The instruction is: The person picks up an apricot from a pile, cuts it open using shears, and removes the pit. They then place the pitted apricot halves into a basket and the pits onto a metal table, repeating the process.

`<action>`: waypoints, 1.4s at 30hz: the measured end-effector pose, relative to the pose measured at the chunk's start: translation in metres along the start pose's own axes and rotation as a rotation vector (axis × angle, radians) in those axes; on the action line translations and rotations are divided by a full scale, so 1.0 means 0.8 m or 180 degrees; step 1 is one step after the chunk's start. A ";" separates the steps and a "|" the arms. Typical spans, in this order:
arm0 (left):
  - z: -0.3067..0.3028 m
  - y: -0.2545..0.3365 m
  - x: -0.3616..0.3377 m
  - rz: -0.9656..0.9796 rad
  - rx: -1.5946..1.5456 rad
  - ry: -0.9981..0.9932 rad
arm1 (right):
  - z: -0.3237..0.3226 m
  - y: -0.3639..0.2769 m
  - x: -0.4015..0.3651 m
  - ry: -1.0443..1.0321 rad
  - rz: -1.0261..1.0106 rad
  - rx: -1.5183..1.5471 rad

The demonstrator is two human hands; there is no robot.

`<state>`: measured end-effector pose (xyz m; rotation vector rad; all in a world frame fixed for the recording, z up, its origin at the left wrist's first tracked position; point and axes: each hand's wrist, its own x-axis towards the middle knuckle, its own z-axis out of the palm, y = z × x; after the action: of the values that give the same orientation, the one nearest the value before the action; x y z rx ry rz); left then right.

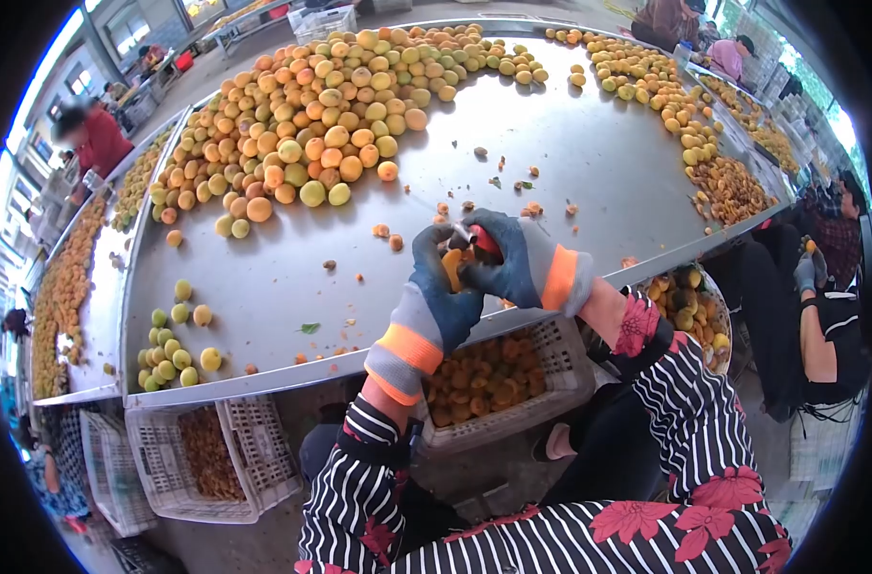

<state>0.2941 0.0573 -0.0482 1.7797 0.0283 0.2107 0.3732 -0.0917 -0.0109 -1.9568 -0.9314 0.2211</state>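
Note:
Both my hands wear blue-coated work gloves with orange and grey cuffs, and they meet over the table's near edge. My left hand (442, 292) is closed around an apricot (451, 269), partly hidden by the fingers. In my right hand (514, 260) is a small red-handled tool (486, 245); a short metal part shows at the apricot, but its exact shape is hidden. Small orange fruit scraps (388, 236) lie on the metal table (292, 277) just beyond my hands. Below them stands a white crate (560, 368) holding apricot pieces.
A large heap of apricots (321, 124) covers the table's far left. Greener apricots (168, 356) lie at the near left corner. Cut apricots (728, 189) are piled at right. A basket (723, 320) and another crate (264, 450) stand below. A co-worker's gloved hand (807, 270) is at right.

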 end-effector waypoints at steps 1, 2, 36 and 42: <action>-0.002 0.004 -0.002 0.0008 0.0025 -0.0034 | 0.000 -0.002 -0.002 -0.0136 -0.0064 0.0018; -0.005 0.009 -0.004 -0.0098 0.0085 -0.0159 | 0.000 -0.005 -0.002 -0.0276 -0.0126 0.0034; 0.014 -0.007 -0.124 0.0276 0.1648 -0.2279 | 0.079 0.092 0.257 -0.0066 0.0672 -0.2146; -0.020 0.016 -0.092 0.0076 -0.0188 -0.0728 | 0.070 0.116 0.258 -0.0064 0.0651 -0.2027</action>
<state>0.2184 0.0598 -0.0417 1.7361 -0.1616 0.0237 0.5372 0.0611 -0.0741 -2.6445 -0.8800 0.0591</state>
